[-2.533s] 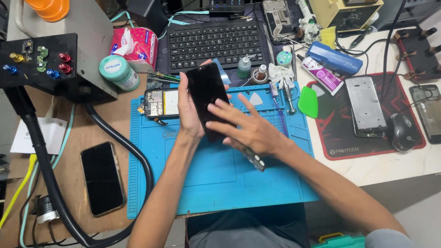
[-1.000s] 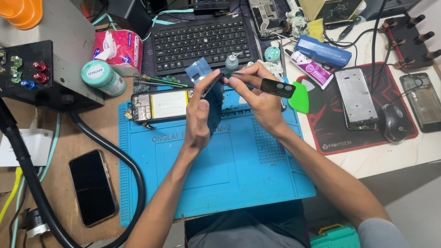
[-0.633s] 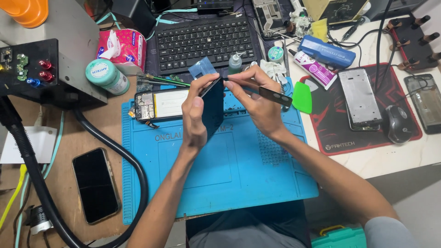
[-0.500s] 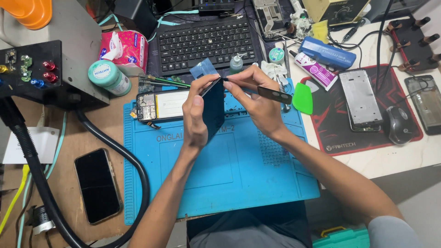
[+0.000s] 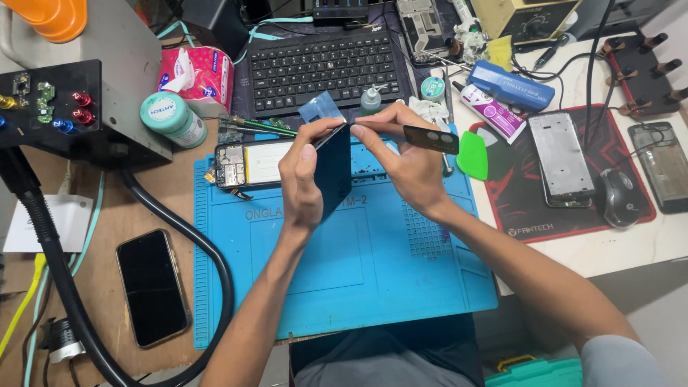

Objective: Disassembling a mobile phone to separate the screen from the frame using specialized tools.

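Gripping a dark, glossy phone screen panel [image 5: 334,170] on edge, the left hand [image 5: 302,179] wraps its fingers around the panel's near side and holds it upright above the blue silicone work mat [image 5: 373,265]. The right hand [image 5: 405,161] is closed in a pinch at the panel's top corner, and a flat black strip [image 5: 430,139] with small round holes juts out from between its fingers toward the right; whether that strip is a tool or a peeled part is hard to tell from here. A pale blue translucent film [image 5: 320,108] stands up just behind the panel's top edge.

On the mat's far left corner lies an opened phone body [image 5: 252,164], its circuit board and pale battery exposed. Just off the mat's right edge sits a green plastic pry pick [image 5: 473,155], on a red and black pad [image 5: 566,208] that also carries a bare metal phone frame [image 5: 560,159]. Beyond the mat's far edge is a black keyboard [image 5: 326,69]. Left of the mat, on the brown wooden bench, a black smartphone [image 5: 152,285] lies face up beside a thick black hose [image 5: 208,265].
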